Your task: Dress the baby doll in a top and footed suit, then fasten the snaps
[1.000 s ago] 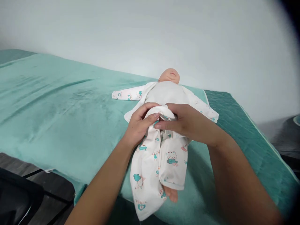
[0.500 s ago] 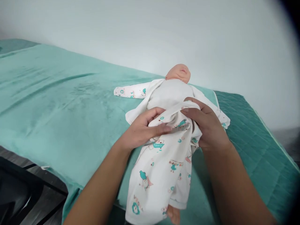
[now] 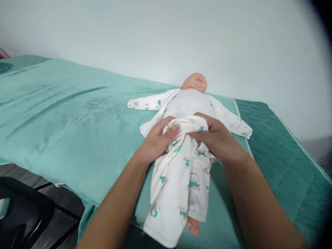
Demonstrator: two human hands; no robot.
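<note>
A baby doll (image 3: 194, 82) lies on its back with its head by the wall. It wears an open white printed jacket (image 3: 169, 95) over a pale grey-white torso. White printed trousers (image 3: 171, 193) cover its lower body, and one foot (image 3: 193, 226) sticks out of the right leg opening; the other opening shows no foot. At the left of the gathered waist, my left hand (image 3: 159, 140) is closed on the cloth, thumb on top. My right hand (image 3: 219, 138) pinches the waist on the other side, thumb over the fabric.
A light green cloth (image 3: 77, 128) covers the bed, with a darker quilted mat (image 3: 280, 159) at the right. Behind stands a pale wall (image 3: 155, 38). A black chair (image 3: 23, 211) is at the lower left, beside the bed edge.
Both hands have shifted slightly left and bunched the trousers' waist more tightly. The empty-looking trouser leg hangs narrower, and its hem has moved right. The view has shifted a little.
</note>
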